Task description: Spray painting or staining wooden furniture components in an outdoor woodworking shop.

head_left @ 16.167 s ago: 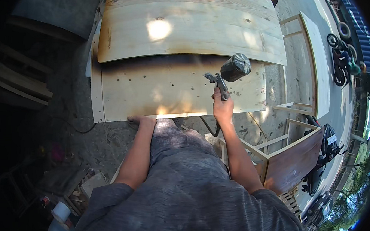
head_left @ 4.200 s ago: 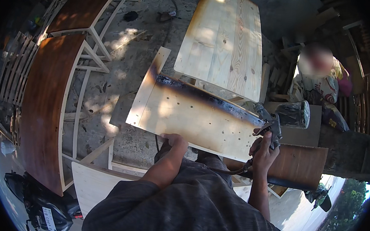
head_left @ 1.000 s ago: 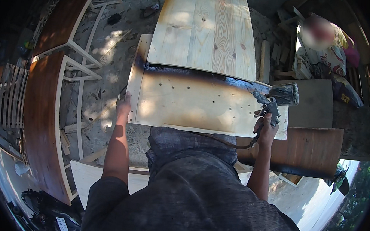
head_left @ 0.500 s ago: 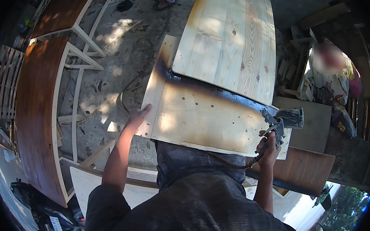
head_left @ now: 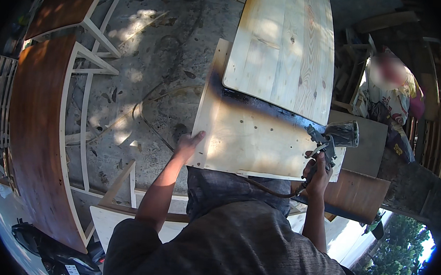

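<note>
My left hand (head_left: pixel 187 146) grips the left edge of a pale wooden board (head_left: pixel 245 152), its thumb on top and some fingers hidden beneath. A dark stained band runs along the board's far side, and a row of small holes shows in its face. On that far side rests a pale wood panel (head_left: pixel 282 55) with visible grain and knots. In my right hand (head_left: pixel 318 176) is a spray gun (head_left: pixel 323 147), fingers wrapped round its handle. Its grimy cup (head_left: pixel 344 133) points to the right, over the board's right end. A hose (head_left: pixel 265 190) runs from the handle across my waist.
Brown-topped tables (head_left: pixel 39 135) with pale legs stand at the left on a concrete floor (head_left: pixel 148 76). A brown panel (head_left: pixel 359 196) lies at the right. Sacks (head_left: pixel 394 103) and wood scraps are piled far right. A motorcycle (head_left: pixel 54 251) is at the lower left.
The board and the panel on it have shifted right and turned slightly, with my left hand moving along on the edge. My right hand still holds the spray gun near the board's right end.
</note>
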The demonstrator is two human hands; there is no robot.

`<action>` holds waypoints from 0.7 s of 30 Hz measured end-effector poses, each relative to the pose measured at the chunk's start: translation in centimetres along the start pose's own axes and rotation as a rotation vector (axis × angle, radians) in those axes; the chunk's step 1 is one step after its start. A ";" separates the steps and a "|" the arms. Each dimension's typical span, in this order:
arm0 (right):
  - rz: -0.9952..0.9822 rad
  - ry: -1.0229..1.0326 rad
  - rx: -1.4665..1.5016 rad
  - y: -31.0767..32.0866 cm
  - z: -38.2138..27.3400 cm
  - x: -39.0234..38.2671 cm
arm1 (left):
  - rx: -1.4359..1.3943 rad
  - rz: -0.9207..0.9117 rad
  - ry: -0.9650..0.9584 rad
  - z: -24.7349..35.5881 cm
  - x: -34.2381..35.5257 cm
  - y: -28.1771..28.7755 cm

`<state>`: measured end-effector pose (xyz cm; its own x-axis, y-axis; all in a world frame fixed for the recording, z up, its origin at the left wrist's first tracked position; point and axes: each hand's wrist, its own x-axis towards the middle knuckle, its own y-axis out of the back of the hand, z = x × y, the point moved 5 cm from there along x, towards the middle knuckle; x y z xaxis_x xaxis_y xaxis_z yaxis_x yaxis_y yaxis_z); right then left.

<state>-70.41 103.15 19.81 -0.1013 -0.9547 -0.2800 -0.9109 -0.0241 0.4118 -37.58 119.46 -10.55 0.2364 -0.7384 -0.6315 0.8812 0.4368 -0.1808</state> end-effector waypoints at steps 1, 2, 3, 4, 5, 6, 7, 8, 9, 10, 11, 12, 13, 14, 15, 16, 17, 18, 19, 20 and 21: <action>-0.001 -0.001 0.010 -0.6 -0.2 -0.4 | 0.005 -0.007 0.000 -0.2 0.2 0.1; 0.007 -0.003 0.013 -1.5 -0.3 -0.9 | 0.013 -0.020 0.013 -0.4 0.5 0.2; 0.055 0.001 0.021 -2.5 -0.5 -1.7 | 0.021 -0.033 0.026 -0.6 0.6 0.3; 0.103 0.005 0.028 -3.4 -0.5 -2.5 | 0.027 -0.042 0.025 -0.2 0.5 0.2; 0.127 0.034 0.062 -4.3 0.1 -2.9 | 0.024 -0.028 0.030 0.5 0.3 0.0; 0.118 -0.002 0.040 -5.2 0.5 -3.8 | 0.022 -0.015 0.035 1.0 0.2 -0.2; 0.116 -0.012 0.038 -6.7 0.4 -4.7 | 0.032 -0.019 0.035 1.2 0.0 0.0; 0.121 -0.023 0.035 -8.1 0.4 -5.6 | 0.015 -0.043 0.044 1.3 0.1 -0.1; 0.118 -0.047 0.031 -9.2 0.9 -6.2 | 0.000 -0.067 0.053 1.3 0.1 -0.1; 0.109 -0.078 0.011 -10.7 1.0 -6.9 | 0.008 -0.071 0.053 1.0 0.6 0.2; 0.105 -0.055 0.024 -11.9 1.8 -7.4 | -0.002 -0.090 0.064 0.3 1.0 0.2; 0.100 -0.032 0.036 -13.1 2.7 -7.8 | -0.012 -0.107 0.076 -0.5 1.2 0.2; 0.101 0.002 0.019 -14.5 2.7 -8.3 | -0.002 -0.109 0.087 -0.7 0.8 0.4; 0.117 0.044 0.003 -15.9 2.3 -8.6 | -0.098 -0.142 0.107 -0.3 0.8 -0.2; 0.132 0.027 0.006 -16.9 2.2 -9.1 | -0.195 -0.174 0.129 0.0 0.8 -0.7; 0.046 -0.076 -0.009 -17.8 1.7 -9.4 | -0.184 -0.180 0.130 -0.1 1.0 -0.8; 0.021 -0.032 -0.024 -18.5 2.5 -9.1 | -0.179 -0.168 0.122 -0.3 1.2 -0.8; -0.003 0.013 -0.042 -19.3 3.4 -8.7 | -0.177 -0.156 0.113 -0.4 1.4 -0.7; -0.013 0.042 -0.058 -20.1 3.7 -8.8 | -0.172 -0.159 0.117 -0.6 1.5 -0.6; -0.038 0.046 -0.079 -20.6 3.9 -8.9 | -0.157 -0.142 0.171 -1.0 1.9 -0.4; -0.039 0.100 -0.142 -21.1 3.7 -9.3 | -0.143 -0.125 0.224 -1.4 2.1 -0.3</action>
<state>-51.77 113.62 10.52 -0.0197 -0.9768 -0.2133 -0.8472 -0.0970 0.5224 -37.91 118.44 -12.88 0.0194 -0.6661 -0.7456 0.8273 0.4294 -0.3621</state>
